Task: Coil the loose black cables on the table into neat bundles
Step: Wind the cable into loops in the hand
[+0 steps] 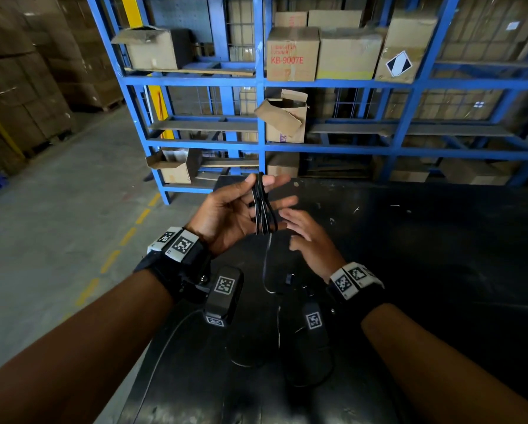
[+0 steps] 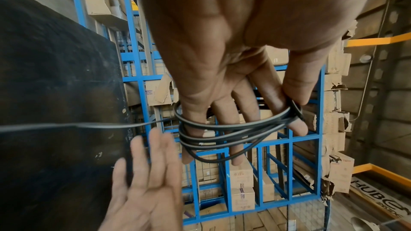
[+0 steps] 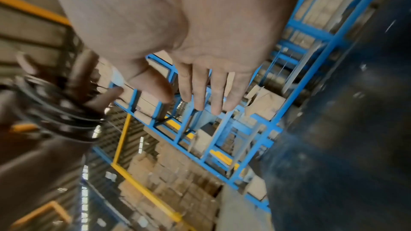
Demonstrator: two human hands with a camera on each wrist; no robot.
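My left hand (image 1: 229, 215) is raised palm-up over the black table (image 1: 440, 255), with a black cable coil (image 1: 264, 209) wound in several loops around its straight fingers. In the left wrist view the thumb (image 2: 295, 90) pinches the coil (image 2: 233, 129) against the index finger. A loose tail (image 1: 265, 264) hangs from the coil down to the table; it also shows as a thin line (image 2: 89, 126). My right hand (image 1: 308, 237) hovers just right of the coil, fingers (image 3: 200, 90) straight and holding nothing. The coil (image 3: 62, 117) appears blurred at the left of the right wrist view.
More thin black cable loops (image 1: 311, 377) lie on the table near my wrists. A blue shelving rack (image 1: 261, 142) with cardboard boxes stands right behind the table. The table's left edge drops to a concrete floor with a dashed yellow line (image 1: 128, 237).
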